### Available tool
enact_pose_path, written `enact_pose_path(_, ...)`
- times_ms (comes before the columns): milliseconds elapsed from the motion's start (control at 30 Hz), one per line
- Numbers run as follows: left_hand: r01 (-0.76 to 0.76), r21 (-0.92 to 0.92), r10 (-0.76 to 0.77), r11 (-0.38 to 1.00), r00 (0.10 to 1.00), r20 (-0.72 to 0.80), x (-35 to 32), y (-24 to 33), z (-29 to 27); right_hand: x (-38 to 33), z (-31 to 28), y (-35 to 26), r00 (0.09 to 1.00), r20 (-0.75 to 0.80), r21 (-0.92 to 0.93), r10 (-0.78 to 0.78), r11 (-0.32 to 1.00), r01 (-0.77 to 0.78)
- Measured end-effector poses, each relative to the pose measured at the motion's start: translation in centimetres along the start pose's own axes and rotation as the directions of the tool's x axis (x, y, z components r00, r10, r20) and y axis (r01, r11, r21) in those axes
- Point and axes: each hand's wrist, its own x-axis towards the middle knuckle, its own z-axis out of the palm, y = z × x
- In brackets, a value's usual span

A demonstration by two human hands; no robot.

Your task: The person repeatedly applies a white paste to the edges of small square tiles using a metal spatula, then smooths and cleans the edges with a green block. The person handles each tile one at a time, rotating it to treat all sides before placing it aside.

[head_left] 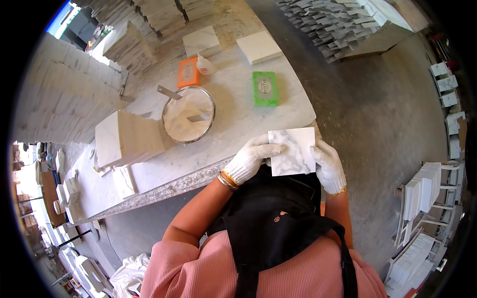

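Note:
A square white marble tile [292, 152] with grey veins is held between my two gloved hands, just off the table's front corner. My left hand [252, 158], in a white knit glove, grips its left edge with the thumb on the face. On the opposite edge my right hand [329, 166], gloved the same way, pinches with its thumb near the front; its other fingers are hidden behind. Beyond the tile, on the marble table [233, 116], lie a green box [265, 89] and a round metal-rimmed bowl [189, 114] of pale powder or paste with two flat blades in it.
A stack of tiles [126, 139] stands left of the bowl. An orange box [189, 72] and a small white bottle [204, 65] sit behind it. Thick slabs [258, 47] lie farther back. Tall tile stacks [64, 89] line the left; loaded racks [422, 191] stand across the floor at right.

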Motion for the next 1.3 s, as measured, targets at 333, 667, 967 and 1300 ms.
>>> enact_pose_path(333, -0.040, -0.305, 0.046, 0.952, 0.999, 0.014, 1.3, -1.2, -0.7, 0.5, 0.9, 0.0, 0.999, -0.048, 0.107, -0.023, 0.994, 0.028)
enact_pose_path(667, -0.026, -0.206, 0.061, 0.978, 0.984, 0.169, 1.3, -1.4, -2.4, 1.0, 1.0, 0.1, 0.996, -0.052, 0.218, -0.071, 0.973, 0.081)
enact_pose_path(967, -0.065, -0.030, 0.069, 0.997, 0.985, 0.156, 0.0, -0.1, -1.5, 1.5, 0.0, -0.1, 0.982, -0.167, 0.237, -0.088, 0.963, 0.127)
enact_pose_path(1300, -0.265, 0.325, 0.342, 0.908, 0.916, -0.207, -4.8, 1.7, -3.5, 3.7, 1.4, -1.1, 0.977, -0.160, 0.177, -0.138, 0.970, 0.166)
